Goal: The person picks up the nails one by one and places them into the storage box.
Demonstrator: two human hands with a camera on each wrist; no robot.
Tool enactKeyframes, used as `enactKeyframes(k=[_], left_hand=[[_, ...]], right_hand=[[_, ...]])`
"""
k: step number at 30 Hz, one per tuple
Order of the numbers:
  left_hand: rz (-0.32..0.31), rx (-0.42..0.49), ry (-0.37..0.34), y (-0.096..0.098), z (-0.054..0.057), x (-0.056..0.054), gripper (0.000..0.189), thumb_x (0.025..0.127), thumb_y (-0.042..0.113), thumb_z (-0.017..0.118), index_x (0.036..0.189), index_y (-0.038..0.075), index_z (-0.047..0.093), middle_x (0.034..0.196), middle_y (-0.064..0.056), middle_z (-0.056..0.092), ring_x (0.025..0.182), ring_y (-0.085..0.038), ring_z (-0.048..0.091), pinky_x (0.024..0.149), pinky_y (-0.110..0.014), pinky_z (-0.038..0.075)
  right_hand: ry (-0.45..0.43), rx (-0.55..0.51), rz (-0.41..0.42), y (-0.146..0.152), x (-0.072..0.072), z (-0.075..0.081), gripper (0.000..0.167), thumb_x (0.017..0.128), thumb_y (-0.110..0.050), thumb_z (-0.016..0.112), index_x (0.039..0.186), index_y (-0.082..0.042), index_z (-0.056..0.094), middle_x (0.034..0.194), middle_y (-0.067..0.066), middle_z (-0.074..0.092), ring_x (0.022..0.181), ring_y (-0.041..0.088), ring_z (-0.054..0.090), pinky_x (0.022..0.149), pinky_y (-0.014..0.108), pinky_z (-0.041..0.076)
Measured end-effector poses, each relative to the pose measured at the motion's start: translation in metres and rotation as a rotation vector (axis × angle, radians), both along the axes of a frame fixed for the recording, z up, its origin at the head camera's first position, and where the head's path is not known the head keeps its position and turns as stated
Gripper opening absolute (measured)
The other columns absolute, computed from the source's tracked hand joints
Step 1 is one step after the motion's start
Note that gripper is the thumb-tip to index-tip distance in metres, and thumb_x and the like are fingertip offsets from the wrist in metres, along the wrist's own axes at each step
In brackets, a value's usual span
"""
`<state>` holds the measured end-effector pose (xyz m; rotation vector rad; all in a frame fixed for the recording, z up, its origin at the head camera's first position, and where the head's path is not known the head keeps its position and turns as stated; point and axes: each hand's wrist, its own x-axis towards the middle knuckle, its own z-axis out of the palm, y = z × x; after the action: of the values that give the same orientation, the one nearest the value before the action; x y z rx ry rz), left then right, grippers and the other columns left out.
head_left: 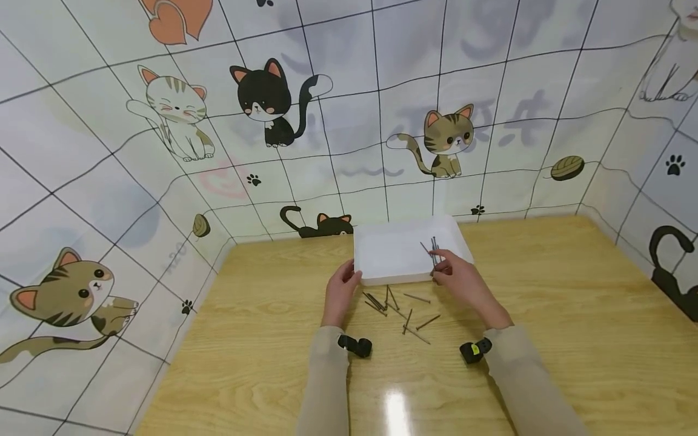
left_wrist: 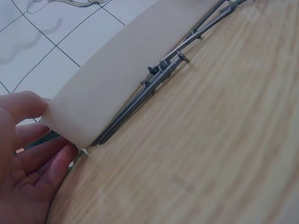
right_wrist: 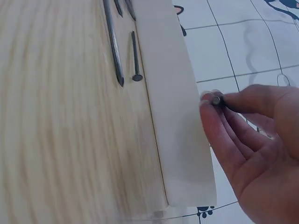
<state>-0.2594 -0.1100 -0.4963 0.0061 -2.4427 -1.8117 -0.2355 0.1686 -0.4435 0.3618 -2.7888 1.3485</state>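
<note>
- Pinching at least one nail, the right hand sits at four o'clock from the middle of the white tray; thumb and fingertips close together on the nail, whose round end faces the right wrist camera.
- At three o'clock inside the tray, a few slim nails show just beyond the right fingers; whether these lie on the tray floor or are held, I cannot tell.
- At eight o'clock, the left hand grips the tray's near corner, its thumb and fingers curled round the wall with only a small gap between them.
- The tray stands flat on the wooden bench, its near wall toward the person.
- At six o'clock from the tray, loose nails lie scattered on the bench, pointing various ways; a tight bunch rests at seven o'clock, near the left hand.
- In the left wrist view, several nails lie close along the foot of the tray wall.
- At twelve o'clock behind the tray rises a grid-lined backdrop with cartoon cats.
</note>
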Motion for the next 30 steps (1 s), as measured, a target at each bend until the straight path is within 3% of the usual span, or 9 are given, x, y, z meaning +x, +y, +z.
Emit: enactKeyframes(k=[5,10,21,30], left_hand=[[0.005,0.0,-0.005,0.0,0.002,-0.003,0.044,0.088,0.03,0.056,0.13,0.021,0.048,0.123,0.001,0.052,0.107,-0.014,0.049,0.09,-0.036,0.039],[0.006,0.001,0.006,-0.001,0.002,-0.005,0.045,0.088,0.03,0.057,0.13,0.02,0.048,0.124,0.0,0.052,0.106,-0.015,0.049,0.089,-0.036,0.039],[0.015,-0.021,-0.018,0.0,-0.001,-0.004,0.044,0.087,0.033,0.057,0.129,0.023,0.049,0.12,0.005,0.054,0.105,-0.013,0.05,0.088,-0.034,0.04],[0.004,-0.034,-0.001,0.0,0.001,-0.003,0.045,0.087,0.032,0.057,0.13,0.021,0.048,0.121,0.002,0.053,0.105,-0.014,0.05,0.088,-0.035,0.04]], right_hand=[[0.018,-0.059,-0.086,0.014,-0.009,0.01,0.047,0.09,-0.014,0.052,0.134,-0.009,0.037,0.097,0.01,0.061,0.083,0.022,0.061,0.074,0.041,0.047],[0.044,-0.06,-0.11,0.023,-0.024,0.02,0.047,0.09,-0.015,0.052,0.134,-0.009,0.037,0.099,0.013,0.06,0.083,0.024,0.06,0.069,0.04,0.047],[-0.002,0.118,-0.024,0.013,-0.058,0.017,0.039,0.086,-0.013,0.055,0.124,-0.007,0.047,0.096,0.013,0.061,0.077,0.024,0.061,0.062,0.035,0.046],[-0.048,0.25,0.033,0.0,-0.072,0.015,0.038,0.083,-0.004,0.053,0.121,-0.001,0.052,0.093,0.015,0.062,0.072,0.021,0.058,0.062,0.035,0.043]])
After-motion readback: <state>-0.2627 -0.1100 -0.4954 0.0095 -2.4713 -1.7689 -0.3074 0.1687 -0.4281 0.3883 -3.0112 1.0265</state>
